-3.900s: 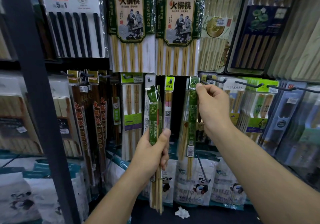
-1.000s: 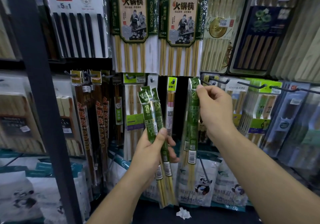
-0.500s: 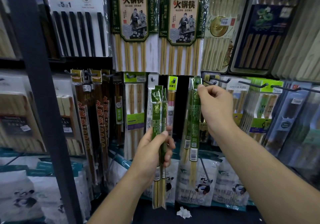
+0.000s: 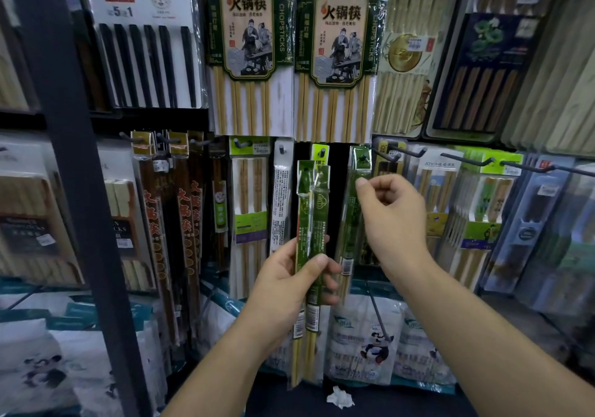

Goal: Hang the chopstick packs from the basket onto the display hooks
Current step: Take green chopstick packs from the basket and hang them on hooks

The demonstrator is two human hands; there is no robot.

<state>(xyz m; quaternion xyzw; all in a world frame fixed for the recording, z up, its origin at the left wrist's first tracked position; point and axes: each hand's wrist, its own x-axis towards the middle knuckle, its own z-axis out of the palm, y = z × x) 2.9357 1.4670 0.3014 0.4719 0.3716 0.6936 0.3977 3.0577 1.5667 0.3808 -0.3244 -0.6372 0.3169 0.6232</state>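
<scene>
Our left hand (image 4: pixel 289 276) grips two green chopstick packs (image 4: pixel 313 210) upright, long axis vertical — just left of the hook (image 4: pixel 363 158). Our right hand (image 4: pixel 392 220), loosely curled and empty, sits nearer the hook, beside the hung pack (image 4: pixel 349 220).

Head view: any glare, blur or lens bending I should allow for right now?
Head view: the green packs in the left hand read fairly sharp; the hung pack by the right hand is smeared. Head view: glare streaks the wrap of the hotpot packs, the wide lens slants the black post, the panda bags below sit dim.
</scene>
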